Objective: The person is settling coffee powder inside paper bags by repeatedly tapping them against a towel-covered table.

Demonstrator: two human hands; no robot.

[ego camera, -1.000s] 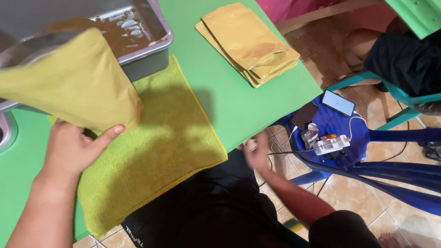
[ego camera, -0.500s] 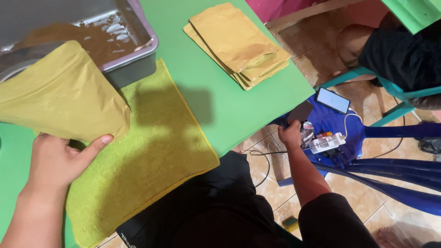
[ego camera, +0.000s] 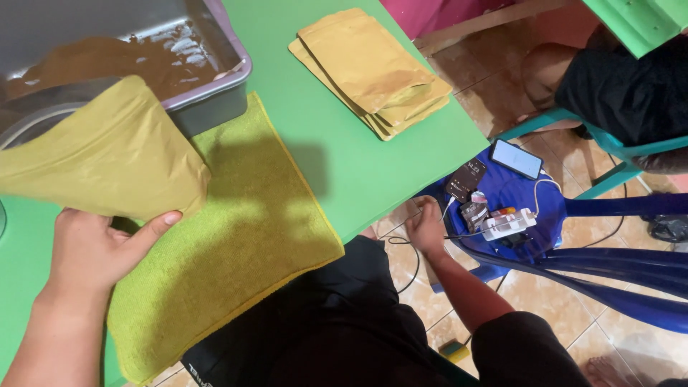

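Just in front of the grey plastic tub of brown powder point(ego camera: 208, 107), the left hand point(ego camera: 93, 247) grips a yellow-gold stand-up pouch point(ego camera: 107, 161) by its lower edge: the thumb lies along that edge on the near face, and the other fingers are hidden behind the pouch, closed on it. The pouch is tilted and lifted, overlapping the tub's near wall in view. Below the tub, a yellow-green terry towel point(ego camera: 236, 244) is spread on the green desk point(ego camera: 344, 165); the pouch's shadow falls across it. To the right of the tub, a stack of flat gold pouches point(ego camera: 373, 72) lies on the desk. Well right of the tub and off the desk's edge, the right hand point(ego camera: 424, 228) reaches down to cables beside a blue plastic chair point(ego camera: 595, 244) carrying two phones point(ego camera: 516, 159) and a white power strip point(ego camera: 507, 224); whether its fingers grasp anything cannot be told.
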